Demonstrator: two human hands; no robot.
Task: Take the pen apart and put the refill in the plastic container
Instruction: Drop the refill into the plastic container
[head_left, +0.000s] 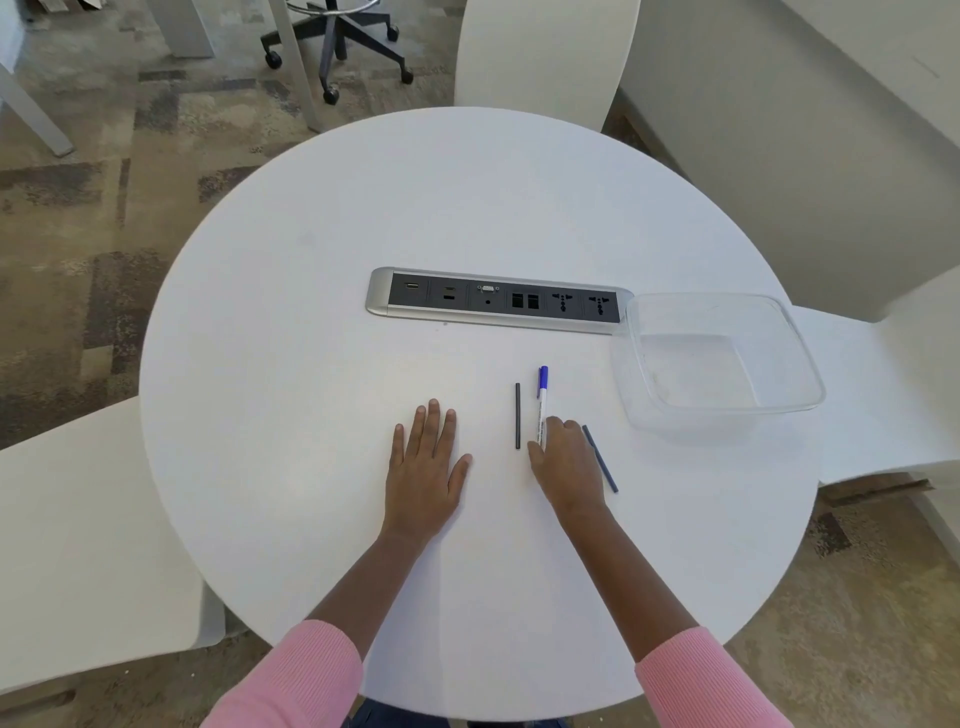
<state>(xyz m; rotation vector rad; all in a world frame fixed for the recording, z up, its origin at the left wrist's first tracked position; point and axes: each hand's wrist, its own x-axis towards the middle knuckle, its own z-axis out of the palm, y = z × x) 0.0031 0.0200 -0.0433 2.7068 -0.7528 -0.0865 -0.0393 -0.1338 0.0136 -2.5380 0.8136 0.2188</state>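
A person in pink sleeves sits at a round white table (311, 322), seen from a head-worn camera looking down.

The left hand (423, 467) lies flat, palm down, fingers spread, holding nothing. It seems parked there, free to help pull parts apart later.

The right hand (563, 462), at about 3 o'clock from the left one, rests over the lower end of a white pen (541, 410) with a blue cap. Its fingers curl down onto the barrel. Whether they have closed around it or only touch it cannot be told. The pen lies on the table pointing toward 12 o'clock, cap end farthest from the person, and looks fully assembled, so the refill is probably inside it.

Two dark thin sticks flank the hand: a black stick (518, 415) just beside the pen at 9 o'clock, and a bluish stick (600, 458) slanting away at 3 o'clock. They may be loose refills; this is uncertain.

A clear plastic container (789, 332), empty and lidless, sits at about 2 o'clock from the right hand, near enough for an easy drop. A strip of power and data sockets (379, 296) is set into the table at 12 o'clock.
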